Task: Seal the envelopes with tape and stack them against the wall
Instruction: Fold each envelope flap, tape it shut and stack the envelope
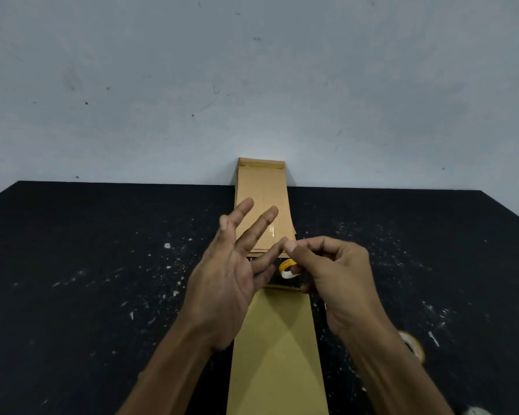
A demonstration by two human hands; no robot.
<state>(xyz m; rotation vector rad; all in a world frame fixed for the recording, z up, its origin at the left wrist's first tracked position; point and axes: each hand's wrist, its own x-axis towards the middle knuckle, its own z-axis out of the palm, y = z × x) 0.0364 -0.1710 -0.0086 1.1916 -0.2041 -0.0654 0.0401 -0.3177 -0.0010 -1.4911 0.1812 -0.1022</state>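
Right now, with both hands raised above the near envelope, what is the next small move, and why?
Probably lower the right hand, which pinches something small beside the tape roll, to the near envelope top edge. Whether that is a tape strip I cannot tell. The left hand is spread, free to steady it.

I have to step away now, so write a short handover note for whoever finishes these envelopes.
Left hand: open, fingers spread, holding nothing.
Right hand: fingers curled, seemingly pinching a strip of clear tape; the strip itself is hard to make out.
Small tape roll lies between the hands; a second tape roll lies on the black table at right.
Done: sealed envelopes lean against the wall.
Left: tape the near envelope, then stack it with the others.
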